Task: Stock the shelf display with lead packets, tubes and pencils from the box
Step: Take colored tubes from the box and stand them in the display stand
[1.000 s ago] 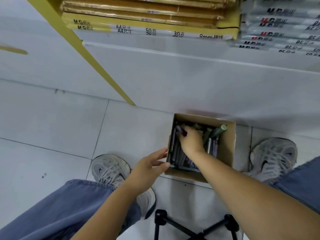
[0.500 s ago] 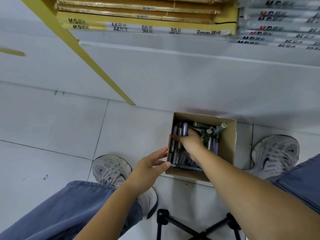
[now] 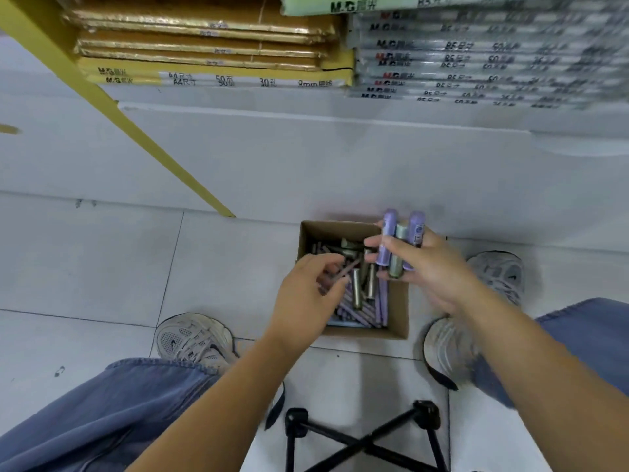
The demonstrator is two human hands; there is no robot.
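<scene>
A small cardboard box (image 3: 398,318) stands on the floor between my feet, filled with several purple and green lead tubes (image 3: 360,301). My right hand (image 3: 432,270) is raised above the box's right side and grips three tubes (image 3: 398,247) upright: two purple ones with a green one between them. My left hand (image 3: 306,294) reaches over the box's left edge, its fingers curled down among the tubes; whether it grips one is hidden by blur.
Stacked yellow notebook packs (image 3: 218,59) and grey packs (image 3: 476,59) fill the shelf above a white base panel (image 3: 306,165). A yellow shelf post (image 3: 136,131) slants at left. My shoes (image 3: 194,338) flank the box; a black folding stool frame (image 3: 364,437) lies below.
My right hand has lifted out of the box holding three tubes. My left hand has moved from beside the box into it. The camera tilted up slightly.
</scene>
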